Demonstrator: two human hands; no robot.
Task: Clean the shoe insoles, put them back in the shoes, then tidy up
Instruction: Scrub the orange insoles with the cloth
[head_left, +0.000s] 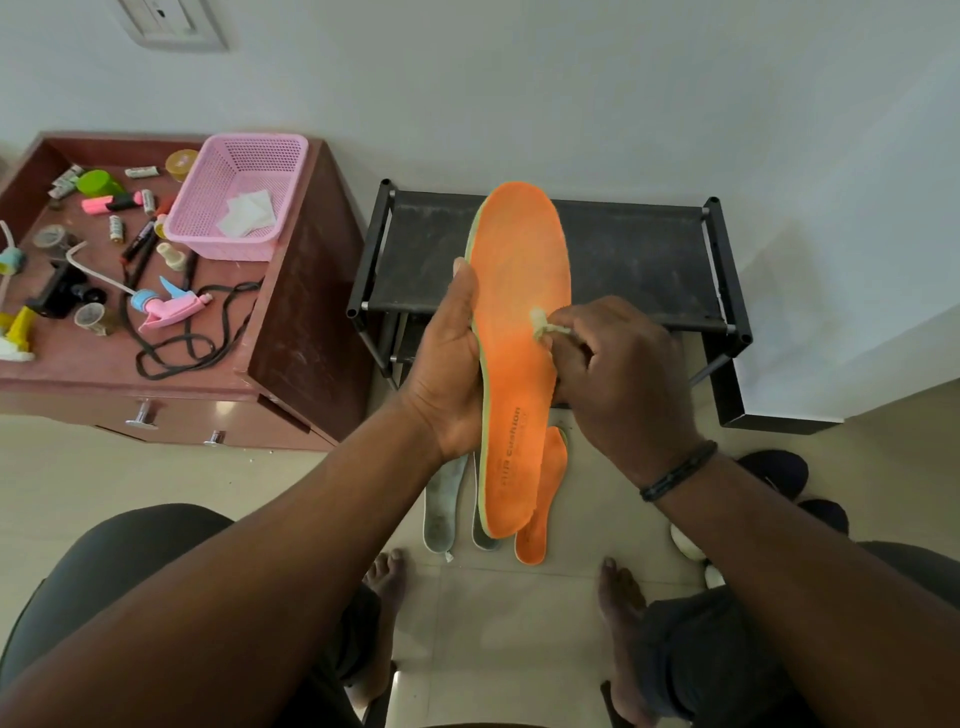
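Observation:
My left hand (449, 364) grips an orange insole (519, 291) by its left edge, holding it upright in front of me, toe end up. My right hand (618, 374) is closed on a small pale wipe (545, 325), pressed against the insole's middle. On the floor below lie a second orange insole (545, 499) and two grey insoles (441, 509), side by side, partly hidden by the held insole. Dark shoes (779, 473) sit on the floor behind my right wrist, mostly hidden.
A black shoe rack (649, 249) stands against the wall ahead. To the left, a brown cabinet (306, 332) carries a pink basket (239, 192) with white wipes, a pink-blue spray head (166, 306), black laces, markers and small clutter. My bare feet rest on the tiled floor.

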